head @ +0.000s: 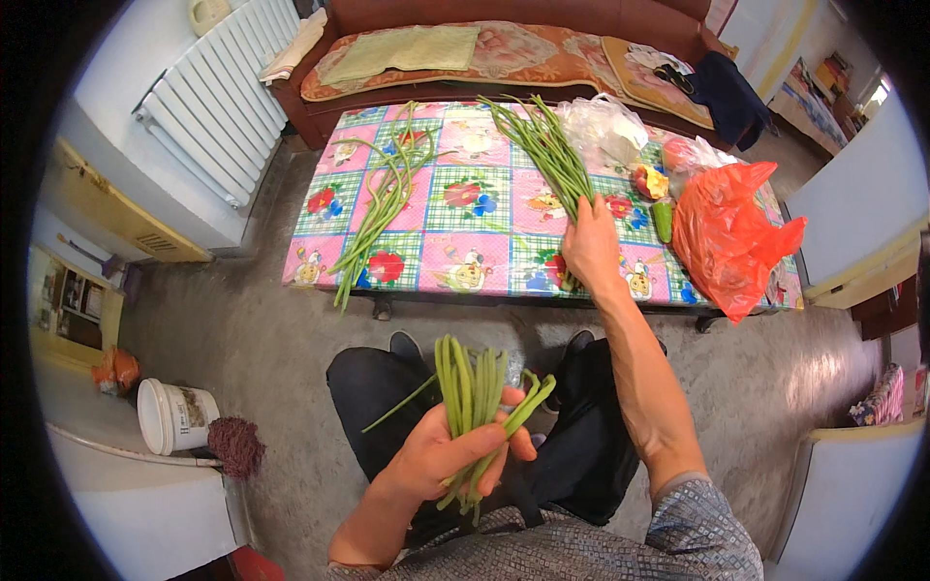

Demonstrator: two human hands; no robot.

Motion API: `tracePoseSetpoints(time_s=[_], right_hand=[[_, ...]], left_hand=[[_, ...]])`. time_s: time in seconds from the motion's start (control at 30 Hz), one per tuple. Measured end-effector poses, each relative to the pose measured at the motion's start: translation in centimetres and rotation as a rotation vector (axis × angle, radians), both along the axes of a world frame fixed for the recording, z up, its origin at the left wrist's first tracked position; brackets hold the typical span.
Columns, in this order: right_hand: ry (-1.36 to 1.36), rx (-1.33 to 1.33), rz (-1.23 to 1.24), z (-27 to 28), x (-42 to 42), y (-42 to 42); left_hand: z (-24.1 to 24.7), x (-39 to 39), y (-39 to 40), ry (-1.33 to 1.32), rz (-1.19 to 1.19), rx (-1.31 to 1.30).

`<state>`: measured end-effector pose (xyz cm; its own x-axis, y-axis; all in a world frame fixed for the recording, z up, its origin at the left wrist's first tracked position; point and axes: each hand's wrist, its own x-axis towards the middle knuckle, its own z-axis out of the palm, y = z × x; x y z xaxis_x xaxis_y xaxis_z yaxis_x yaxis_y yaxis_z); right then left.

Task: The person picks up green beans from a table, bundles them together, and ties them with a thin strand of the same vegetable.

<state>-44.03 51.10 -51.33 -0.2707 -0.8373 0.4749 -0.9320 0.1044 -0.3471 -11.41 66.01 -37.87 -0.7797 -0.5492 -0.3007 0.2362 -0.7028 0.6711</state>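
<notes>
My left hand (465,450) is closed around a bundle of short green bean pieces (472,392), held above my lap; one thin piece sticks out to the left. My right hand (592,240) reaches to the table and rests on the lower end of a pile of long green beans (545,149); its fingertips are hidden, so I cannot tell whether it grips them. A looser group of long beans (385,196) lies on the left part of the table, its ends over the front edge.
The low table (465,240) has a patterned plastic cover. On its right are a red plastic bag (734,232), a green vegetable piece (662,221), a partly yellow, red-skinned item (650,181) and a clear plastic bag (607,131). A sofa (538,58) stands behind; a white bucket (174,417) and mop (236,447) are left.
</notes>
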Motion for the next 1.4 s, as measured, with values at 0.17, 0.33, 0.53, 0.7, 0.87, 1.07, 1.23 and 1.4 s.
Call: tracePoseSetpoints(time_s=[0.17, 0.33, 0.53, 0.7, 0.87, 1.07, 1.23, 1.4], right_hand=[[-0.989, 0.135, 0.659, 8.2, 3.5, 7.8], [-0.462, 0.158, 1.188, 15.0, 8.6, 13.2], [-0.619, 0.275, 0.946, 12.2, 10.2, 13.7], [-1.139, 0.414, 0.736, 8.3, 9.9, 13.9], [-1.658, 0.519, 0.6, 7.9, 10.8, 15.0], [-1.841, 0.523, 0.566, 6.9, 11.6, 14.9], [-1.673, 0.61, 0.652, 5.9, 13.3, 14.9], [-1.616, 0.531, 0.613, 5.1, 14.5, 15.2]], left_hand=[[2.4, -0.1, -2.2, -0.177, -0.174, -0.067], [2.7, -0.7, -4.9, -0.314, -0.483, -0.193], [4.0, -1.5, -9.8, -0.439, -0.706, -0.293], [3.7, -1.6, -12.2, -0.348, -0.516, -0.218], [-3.8, 0.7, -12.1, 0.187, -0.206, 0.133], [-9.2, -1.2, -7.4, 0.034, 0.222, -0.215], [-8.1, -3.6, -5.7, -0.074, 0.014, -0.38], [-8.3, -3.2, -6.4, -0.153, 0.001, -0.348]])
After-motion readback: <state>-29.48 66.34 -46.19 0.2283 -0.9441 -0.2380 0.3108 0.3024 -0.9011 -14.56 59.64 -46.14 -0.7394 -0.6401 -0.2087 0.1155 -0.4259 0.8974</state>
